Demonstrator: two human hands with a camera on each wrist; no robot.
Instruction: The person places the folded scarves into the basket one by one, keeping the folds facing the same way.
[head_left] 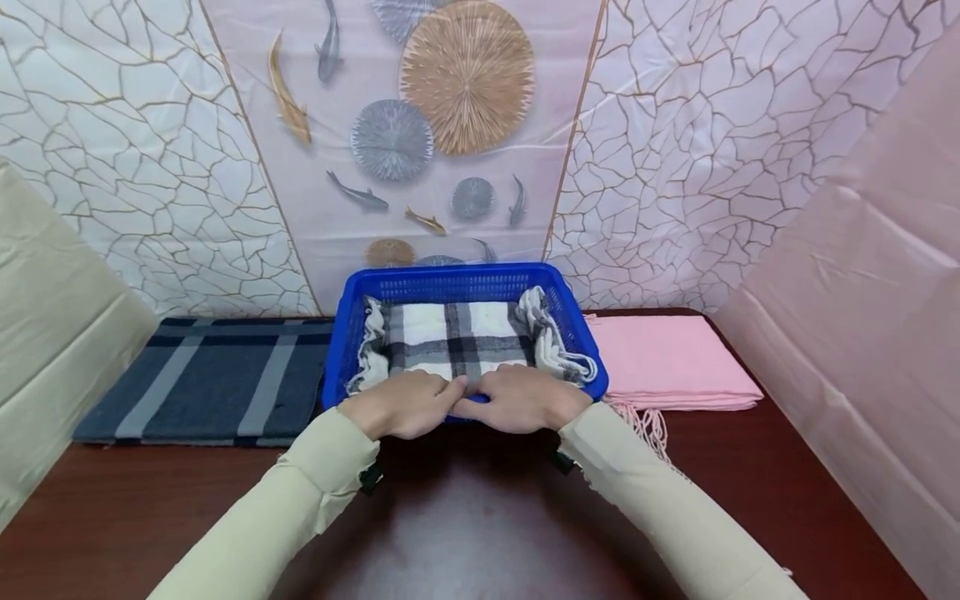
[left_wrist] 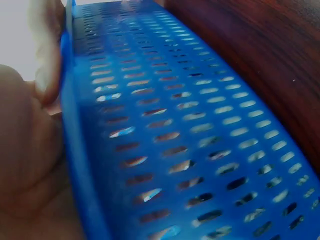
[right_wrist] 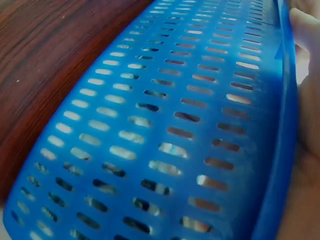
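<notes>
A blue plastic basket (head_left: 341, 342) with slotted walls stands on the table against the back wall. Inside it lies a folded plaid scarf (head_left: 491, 321) in white, grey and black, its white fringe bunched at both sides. At the middle of the near rim, my left hand (head_left: 408, 404) and right hand (head_left: 525, 398) grip side by side, thumbs close together. Their fingers reach over the rim into the basket, and skin shows through the slots of the near wall (left_wrist: 165, 107) in both wrist views. The fingertips are hidden from the head view.
On the left of the basket lies a folded dark blue-grey scarf (head_left: 210, 379) with lighter stripes. A folded pink scarf (head_left: 667, 362) with hanging fringe is on the right. Cloth-covered panels rise on both sides of the brown table (head_left: 465, 517), and a patterned cloth (head_left: 465, 217) hangs behind.
</notes>
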